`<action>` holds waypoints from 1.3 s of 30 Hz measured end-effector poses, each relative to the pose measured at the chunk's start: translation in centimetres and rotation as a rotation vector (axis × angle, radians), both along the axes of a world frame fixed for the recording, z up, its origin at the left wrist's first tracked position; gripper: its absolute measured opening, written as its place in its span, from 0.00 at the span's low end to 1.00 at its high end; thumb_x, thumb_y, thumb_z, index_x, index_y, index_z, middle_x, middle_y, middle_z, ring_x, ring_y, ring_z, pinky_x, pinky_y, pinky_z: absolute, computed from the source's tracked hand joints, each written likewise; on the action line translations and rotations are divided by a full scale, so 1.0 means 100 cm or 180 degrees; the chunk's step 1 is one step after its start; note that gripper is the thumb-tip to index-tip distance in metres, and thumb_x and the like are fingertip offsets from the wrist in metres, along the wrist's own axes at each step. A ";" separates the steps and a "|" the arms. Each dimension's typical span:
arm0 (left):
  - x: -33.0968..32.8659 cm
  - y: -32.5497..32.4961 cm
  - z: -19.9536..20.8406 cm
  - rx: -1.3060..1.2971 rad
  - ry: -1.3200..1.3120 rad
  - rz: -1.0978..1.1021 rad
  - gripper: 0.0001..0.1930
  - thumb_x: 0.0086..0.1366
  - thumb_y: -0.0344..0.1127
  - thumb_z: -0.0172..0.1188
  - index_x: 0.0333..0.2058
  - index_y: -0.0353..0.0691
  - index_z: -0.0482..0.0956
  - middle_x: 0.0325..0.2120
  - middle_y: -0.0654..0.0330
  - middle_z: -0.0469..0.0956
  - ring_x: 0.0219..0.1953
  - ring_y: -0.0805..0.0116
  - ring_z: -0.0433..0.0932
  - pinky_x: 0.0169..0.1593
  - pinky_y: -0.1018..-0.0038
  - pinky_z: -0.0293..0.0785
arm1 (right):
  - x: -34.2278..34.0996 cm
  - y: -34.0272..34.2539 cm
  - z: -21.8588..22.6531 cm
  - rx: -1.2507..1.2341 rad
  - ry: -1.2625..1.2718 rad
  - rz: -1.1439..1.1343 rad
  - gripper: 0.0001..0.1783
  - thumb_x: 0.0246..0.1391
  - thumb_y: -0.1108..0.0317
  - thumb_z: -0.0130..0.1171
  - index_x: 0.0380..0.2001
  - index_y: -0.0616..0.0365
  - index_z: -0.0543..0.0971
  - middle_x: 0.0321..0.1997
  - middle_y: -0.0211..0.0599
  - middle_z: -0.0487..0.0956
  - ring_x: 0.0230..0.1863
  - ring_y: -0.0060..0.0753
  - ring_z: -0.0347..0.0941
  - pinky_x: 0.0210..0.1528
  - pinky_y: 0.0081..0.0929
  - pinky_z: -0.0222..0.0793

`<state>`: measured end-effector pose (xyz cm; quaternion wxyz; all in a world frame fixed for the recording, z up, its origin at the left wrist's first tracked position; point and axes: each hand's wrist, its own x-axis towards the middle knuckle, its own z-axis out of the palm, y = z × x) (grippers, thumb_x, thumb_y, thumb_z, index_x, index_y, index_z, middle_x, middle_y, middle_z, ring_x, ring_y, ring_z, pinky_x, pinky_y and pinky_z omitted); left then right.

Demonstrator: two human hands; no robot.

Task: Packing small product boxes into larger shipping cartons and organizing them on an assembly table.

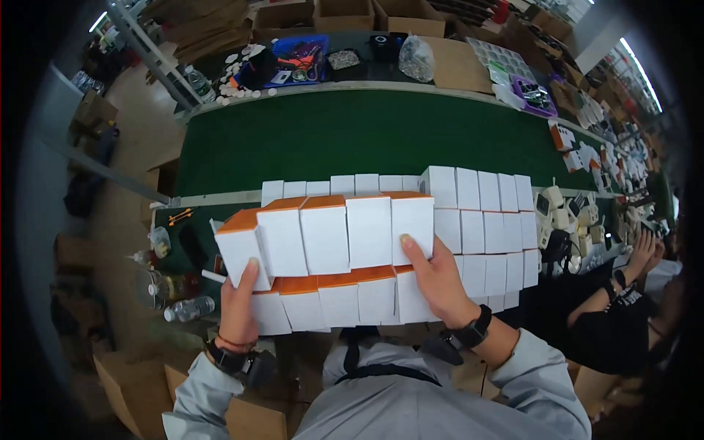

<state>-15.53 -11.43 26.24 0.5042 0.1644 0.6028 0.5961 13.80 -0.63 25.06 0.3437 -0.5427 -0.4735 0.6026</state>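
A row of several small white boxes with orange tops [325,236] is clamped between my two hands. My left hand [239,306] presses on its left end, thumb on the front of the end box. My right hand [441,284] grips the other end, its thumb on the face of the last box; the fingers behind are hidden. Just below and nearer me lies another row of white boxes with orange tops [339,303]. Stacked white boxes [484,231] stand in layers beside my right hand, and more box tops [342,184] show behind the held row.
Beyond the boxes runs a green belt-like surface [308,136]. A far shelf carries a blue tray [323,44], a clear plastic bag [417,60] and a purple basket [534,95]. Plastic bottles [189,309] are at left. A co-worker's arms [623,275] and white devices [561,218] are at right.
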 end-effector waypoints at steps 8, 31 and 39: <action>-0.028 0.112 -0.084 -0.0692 -0.0508 -0.0576 0.34 0.66 0.52 0.68 0.61 0.31 0.71 0.53 0.56 0.79 0.54 0.67 0.78 0.54 0.69 0.76 | -0.005 0.082 -0.065 -0.0698 -0.0043 -0.0339 0.29 0.68 0.52 0.60 0.58 0.68 0.76 0.52 0.45 0.82 0.52 0.30 0.76 0.56 0.28 0.71; -0.056 0.081 -0.138 -0.0324 0.0802 -0.1034 0.40 0.73 0.47 0.57 0.72 0.28 0.52 0.72 0.44 0.57 0.72 0.57 0.59 0.73 0.67 0.53 | 0.018 0.045 -0.007 0.1847 -0.2502 0.1239 0.60 0.37 0.58 0.82 0.70 0.65 0.60 0.74 0.59 0.60 0.75 0.60 0.56 0.75 0.49 0.53; -0.028 0.103 -0.162 -0.0078 0.1089 -0.1104 0.34 0.75 0.49 0.55 0.71 0.33 0.60 0.62 0.51 0.71 0.63 0.64 0.70 0.66 0.74 0.64 | 0.023 0.060 -0.059 0.2603 -0.3369 0.2534 0.68 0.32 0.41 0.80 0.74 0.56 0.58 0.79 0.58 0.50 0.79 0.64 0.44 0.77 0.60 0.42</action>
